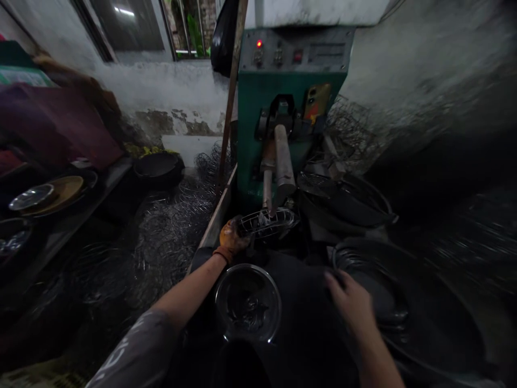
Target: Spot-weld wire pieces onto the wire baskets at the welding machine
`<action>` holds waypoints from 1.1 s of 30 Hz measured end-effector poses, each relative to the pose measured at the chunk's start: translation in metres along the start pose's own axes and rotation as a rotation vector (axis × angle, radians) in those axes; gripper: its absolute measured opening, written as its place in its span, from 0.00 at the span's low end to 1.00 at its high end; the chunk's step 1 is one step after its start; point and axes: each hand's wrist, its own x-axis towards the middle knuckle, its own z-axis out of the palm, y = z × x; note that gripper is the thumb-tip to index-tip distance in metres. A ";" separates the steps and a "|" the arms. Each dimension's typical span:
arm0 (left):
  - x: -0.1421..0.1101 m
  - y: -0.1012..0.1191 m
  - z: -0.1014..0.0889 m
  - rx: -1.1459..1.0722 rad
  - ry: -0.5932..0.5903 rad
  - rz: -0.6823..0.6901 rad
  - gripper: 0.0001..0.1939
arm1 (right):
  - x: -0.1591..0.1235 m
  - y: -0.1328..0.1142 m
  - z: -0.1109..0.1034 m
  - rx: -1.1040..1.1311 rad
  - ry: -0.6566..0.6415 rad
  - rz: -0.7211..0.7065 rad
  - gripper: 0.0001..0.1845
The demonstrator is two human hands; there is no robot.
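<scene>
Nearest, just below the left hand [233,237], a clear round bowl [279,296] sits between the two forearms with small dark pieces [248,312] lying in its bottom. To the right of the bowl is the right hand [355,302], bare and somewhat blurred, its fingers bent toward the thumb; whether it pinches anything I cannot tell. Just beside that hand, on its right, dark rings [374,272] lie stacked in a wide dark basin [454,312].

Slightly farther out, the left hand wears an orange glove and has its fingers curled around the near end of a wire frame [266,229]. The frame reaches rightward from that hand, under the tip of a thick metal arm [285,161]; whether the two touch is hard to see. Left of the same hand spreads a heap of thin wire [169,226], and well apart beyond it a bench [109,186] carries round dishes [48,196].

Ahead of both hands stands a green machine [252,108], a phone [317,101] on its front and a lit red lamp [259,43] above. Farthest off, up and left of the left hand, is a barred window [188,27].
</scene>
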 end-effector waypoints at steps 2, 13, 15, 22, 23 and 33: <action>-0.001 0.001 -0.005 0.010 0.045 0.033 0.39 | 0.028 -0.045 0.031 0.070 -0.136 -0.114 0.19; 0.015 0.023 -0.037 0.102 -0.124 0.206 0.39 | 0.069 -0.149 0.070 -0.311 -0.257 0.037 0.17; 0.020 0.027 -0.034 0.118 -0.132 0.213 0.39 | 0.072 -0.147 0.070 -0.328 -0.240 0.058 0.17; 0.027 0.029 -0.030 0.156 -0.164 0.253 0.37 | 0.079 -0.140 0.075 -0.300 -0.239 0.070 0.17; 0.028 0.028 -0.029 0.155 -0.173 0.260 0.38 | 0.078 -0.139 0.075 -0.296 -0.237 0.074 0.17; 0.029 0.038 -0.037 0.176 -0.209 0.310 0.38 | 0.079 -0.131 0.074 -0.263 -0.220 0.085 0.18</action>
